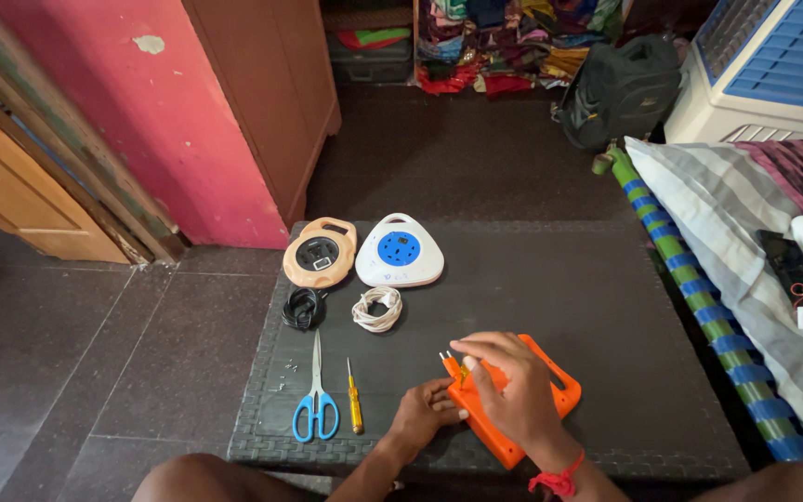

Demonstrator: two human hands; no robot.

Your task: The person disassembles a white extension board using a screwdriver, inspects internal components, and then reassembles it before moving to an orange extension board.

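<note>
An orange extension-cord reel box point(559, 390) lies on the dark woven mat point(550, 288) near its front edge. My right hand point(508, 386) rests over the box, fingers pinching an orange plug point(451, 363) with two metal pins at its top left corner. My left hand point(425, 414) grips the box's left edge from below. A red thread is tied round my right wrist. To the left lie blue-handled scissors point(316, 395) and a yellow-handled screwdriver point(353, 402).
Farther back on the mat sit a tan reel box point(320, 252), a white and blue reel box point(400, 251), a black cable coil point(304, 308) and a white cable coil point(377, 309). A bed with a striped sheet point(727, 223) borders the right; a pink wall point(141, 121) stands left.
</note>
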